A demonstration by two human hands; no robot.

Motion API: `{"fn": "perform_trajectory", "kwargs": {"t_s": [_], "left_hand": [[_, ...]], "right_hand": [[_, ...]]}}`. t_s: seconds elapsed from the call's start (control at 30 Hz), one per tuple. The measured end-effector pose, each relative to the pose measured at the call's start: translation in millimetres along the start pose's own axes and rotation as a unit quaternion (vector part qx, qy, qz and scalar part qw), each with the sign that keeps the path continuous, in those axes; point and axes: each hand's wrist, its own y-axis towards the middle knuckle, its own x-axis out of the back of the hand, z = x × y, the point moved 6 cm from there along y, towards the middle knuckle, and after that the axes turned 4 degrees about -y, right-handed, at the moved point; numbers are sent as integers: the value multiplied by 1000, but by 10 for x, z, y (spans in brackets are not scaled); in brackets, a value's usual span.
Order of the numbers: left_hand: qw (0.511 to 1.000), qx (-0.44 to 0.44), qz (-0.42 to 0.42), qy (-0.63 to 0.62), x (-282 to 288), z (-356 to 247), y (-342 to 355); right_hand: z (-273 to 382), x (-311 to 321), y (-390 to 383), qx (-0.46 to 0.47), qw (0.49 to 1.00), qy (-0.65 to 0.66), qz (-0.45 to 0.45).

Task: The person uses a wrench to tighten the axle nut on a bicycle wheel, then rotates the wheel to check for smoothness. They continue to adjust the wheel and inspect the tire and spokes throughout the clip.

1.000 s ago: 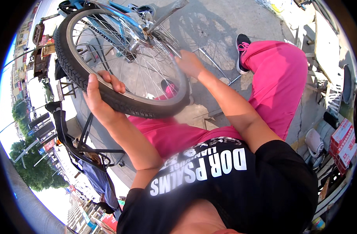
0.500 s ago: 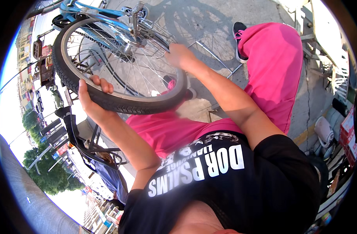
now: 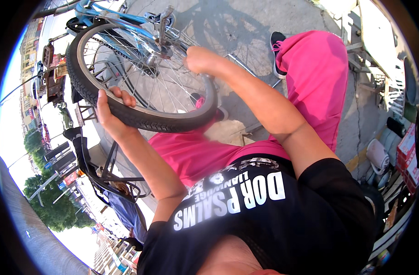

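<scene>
A bicycle wheel (image 3: 172, 120) with a black tyre and metal spokes stands in front of me, mounted in a light blue bicycle frame (image 3: 122, 20). My left hand (image 3: 109, 110) grips the tyre at its lower left, fingers curled over the tread. On the wheel's right side my right hand (image 3: 201, 59) rests against the rim and spokes, near the hub (image 3: 160, 48); I cannot tell whether it holds anything. My legs in pink trousers (image 3: 310, 82) spread on either side of the wheel.
A concrete pavement (image 3: 246, 27) lies under the bike. A black metal rack (image 3: 97, 169) stands at the lower left. White metal frames and containers (image 3: 383, 151) crowd the right edge. A street with trees and buildings shows at far left.
The wheel and bike have shifted left and up in view. My left hand stays clamped on the tyre. My right hand has moved up along the rim toward the hub.
</scene>
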Motion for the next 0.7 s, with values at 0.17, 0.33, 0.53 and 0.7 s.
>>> {"fn": "perform_trajectory", "kwargs": {"t_s": [0.17, 0.33, 0.53, 0.7], "left_hand": [[1000, -9, -8, 9, -27, -14, 8], [1000, -10, -14, 2, -26, 19, -48], [1000, -11, -23, 15, -54, 16, -91], [999, -23, -33, 18, -52, 37, -176]], "right_hand": [[-264, -158, -33, -65, 996, 41, -42], [-471, -377, 75, -59, 995, -1, -77], [-207, -267, -20, -131, 987, 74, -49], [-43, -251, -52, -151, 987, 52, 25]]}}
